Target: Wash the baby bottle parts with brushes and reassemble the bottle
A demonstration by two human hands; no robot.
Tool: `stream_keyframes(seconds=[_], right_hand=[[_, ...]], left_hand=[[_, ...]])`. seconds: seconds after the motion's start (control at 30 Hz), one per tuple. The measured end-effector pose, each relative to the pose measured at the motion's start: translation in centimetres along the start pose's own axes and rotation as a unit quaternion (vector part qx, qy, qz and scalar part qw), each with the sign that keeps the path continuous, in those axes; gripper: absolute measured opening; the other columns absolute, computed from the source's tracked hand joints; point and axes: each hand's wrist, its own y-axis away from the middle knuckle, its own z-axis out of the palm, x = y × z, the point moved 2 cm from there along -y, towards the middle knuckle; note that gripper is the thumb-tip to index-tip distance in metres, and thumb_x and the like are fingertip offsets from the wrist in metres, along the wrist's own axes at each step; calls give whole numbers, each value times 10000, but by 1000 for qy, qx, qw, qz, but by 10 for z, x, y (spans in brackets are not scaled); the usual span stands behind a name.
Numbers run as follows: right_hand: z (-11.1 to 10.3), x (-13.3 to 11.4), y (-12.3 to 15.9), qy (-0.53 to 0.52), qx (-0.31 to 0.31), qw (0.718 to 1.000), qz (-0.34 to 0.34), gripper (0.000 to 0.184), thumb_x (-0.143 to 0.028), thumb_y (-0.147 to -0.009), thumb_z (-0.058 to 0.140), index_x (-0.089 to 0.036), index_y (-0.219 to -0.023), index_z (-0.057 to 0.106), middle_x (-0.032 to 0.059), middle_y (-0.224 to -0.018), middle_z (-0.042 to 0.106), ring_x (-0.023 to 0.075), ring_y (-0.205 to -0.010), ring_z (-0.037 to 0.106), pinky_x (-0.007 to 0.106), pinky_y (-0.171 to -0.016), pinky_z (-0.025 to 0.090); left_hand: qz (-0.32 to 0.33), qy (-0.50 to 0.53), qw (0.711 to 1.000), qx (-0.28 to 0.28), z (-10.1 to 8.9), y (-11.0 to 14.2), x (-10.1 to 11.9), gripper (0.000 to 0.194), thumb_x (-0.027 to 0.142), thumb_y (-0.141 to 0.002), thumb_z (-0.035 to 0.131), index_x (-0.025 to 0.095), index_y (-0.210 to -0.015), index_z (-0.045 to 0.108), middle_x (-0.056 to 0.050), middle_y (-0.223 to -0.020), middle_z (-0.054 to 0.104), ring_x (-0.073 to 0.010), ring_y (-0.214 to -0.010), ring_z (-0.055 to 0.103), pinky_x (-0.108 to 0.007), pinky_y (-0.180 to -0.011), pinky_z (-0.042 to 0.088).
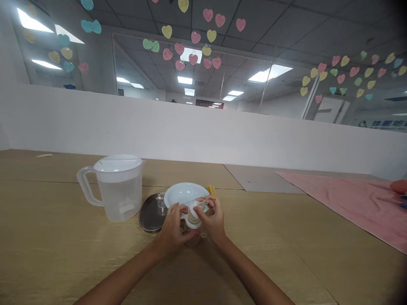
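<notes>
Work surface, light wood-grain: carrying all items below. Pink towel: lying spread out at the right. Plastic pitcher, white-lidded: standing left of the hands, within easy reach. Dark round tray: lying beside the plate, bearing a clear glass. White plate: resting just behind the hands. Small jar with white top: sitting between the hands, which are working close together; left hand is apparently steadying it from the side, while right hand is pinching a small clear piece at its top.
</notes>
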Motion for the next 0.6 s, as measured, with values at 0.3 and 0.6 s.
stream_keyframes(seconds=[0.3, 0.6], right_hand=[[3, 3, 3, 140, -81, 983, -82, 183, -350, -825, 489, -209, -852, 604, 52, -849, 648, 185, -819, 593, 353, -759, 468], [-1, 8, 12, 121, -75, 985, -95, 242, -317, -799, 512, -192, -1006, 514, 65, -923, 618, 185, -876, 582, 333, -786, 462]], left_hand=[[14, -17, 1000, 8, -3, -1, 0, 624, 491, -647, 651, 157, -1094, 371, -132, -1014, 544, -275, -991, 528, -496, -897, 400], [24, -33, 999, 13, 0, 1, -4, 537, 469, -664, 639, 174, -1034, 385, -111, -979, 534, -269, -975, 511, -466, -879, 400]])
